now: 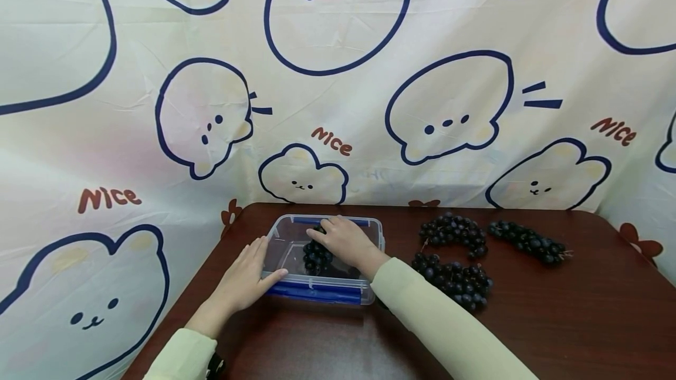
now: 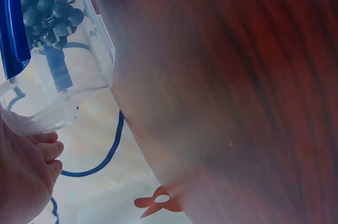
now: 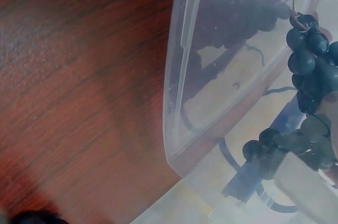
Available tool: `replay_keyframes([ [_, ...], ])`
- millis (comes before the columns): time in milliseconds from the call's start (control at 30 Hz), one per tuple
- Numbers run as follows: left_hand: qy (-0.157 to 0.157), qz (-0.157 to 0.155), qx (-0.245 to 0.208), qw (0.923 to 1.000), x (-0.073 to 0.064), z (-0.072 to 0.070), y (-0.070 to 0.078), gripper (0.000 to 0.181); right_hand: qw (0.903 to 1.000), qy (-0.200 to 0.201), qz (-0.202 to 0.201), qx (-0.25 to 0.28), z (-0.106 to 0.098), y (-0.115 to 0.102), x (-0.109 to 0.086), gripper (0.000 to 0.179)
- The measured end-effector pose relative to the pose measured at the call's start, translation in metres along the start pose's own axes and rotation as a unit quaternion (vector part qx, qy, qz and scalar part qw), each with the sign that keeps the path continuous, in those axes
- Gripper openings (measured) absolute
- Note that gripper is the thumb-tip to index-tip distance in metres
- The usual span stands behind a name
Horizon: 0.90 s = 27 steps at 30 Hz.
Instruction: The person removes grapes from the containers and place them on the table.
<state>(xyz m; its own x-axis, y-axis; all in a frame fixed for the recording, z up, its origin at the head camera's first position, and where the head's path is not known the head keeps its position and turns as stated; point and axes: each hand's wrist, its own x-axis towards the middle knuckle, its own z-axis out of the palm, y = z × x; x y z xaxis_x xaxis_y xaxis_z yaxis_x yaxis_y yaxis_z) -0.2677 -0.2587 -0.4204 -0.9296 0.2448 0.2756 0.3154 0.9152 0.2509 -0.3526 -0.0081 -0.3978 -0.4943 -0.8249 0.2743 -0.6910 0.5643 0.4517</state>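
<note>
A clear plastic box [image 1: 274,260] with blue side clips stands on the table, its inside facing up. My left hand [image 1: 240,277] steadies its left front corner, fingers laid along the left wall and thumb at the front rim. In the left wrist view, the fingers [image 2: 50,152] press under the box's edge. Reaching over the right rim, my right hand [image 1: 345,242] holds a bunch of dark grapes [image 1: 317,257] inside the box, thumb toward the left. The right wrist view shows that bunch [image 3: 309,60] with its stem up; most of the hand is out of frame.
To the right of the box lie three more bunches of dark grapes: one at the back [image 1: 454,233], one in front [image 1: 459,280], and one farther right [image 1: 528,242]. The brown wooden table [image 1: 581,321] meets a cartoon-printed cloth [image 1: 449,186] along its back and sides.
</note>
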Motion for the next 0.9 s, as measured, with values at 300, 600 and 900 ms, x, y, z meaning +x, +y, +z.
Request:
replay_keyframes([
  [300, 0.002, 0.000, 0.000, 1.0000, 0.001, -0.001, 0.001, 0.092, 0.9985, 0.046, -0.015, -0.023, -0.003, 0.002, -0.002, 0.057],
  [600, -0.003, -0.006, -0.006, 1.0000, 0.000, -0.002, 0.001, 0.092, 0.9918, 0.112, -0.044, -0.045, -0.007, 0.006, -0.005, 0.048],
  [900, -0.001, -0.007, -0.009, 0.9999, 0.000, -0.001, 0.001, 0.089, 0.9822, 0.177, -0.052, -0.035, -0.016, 0.012, -0.010, 0.041],
])
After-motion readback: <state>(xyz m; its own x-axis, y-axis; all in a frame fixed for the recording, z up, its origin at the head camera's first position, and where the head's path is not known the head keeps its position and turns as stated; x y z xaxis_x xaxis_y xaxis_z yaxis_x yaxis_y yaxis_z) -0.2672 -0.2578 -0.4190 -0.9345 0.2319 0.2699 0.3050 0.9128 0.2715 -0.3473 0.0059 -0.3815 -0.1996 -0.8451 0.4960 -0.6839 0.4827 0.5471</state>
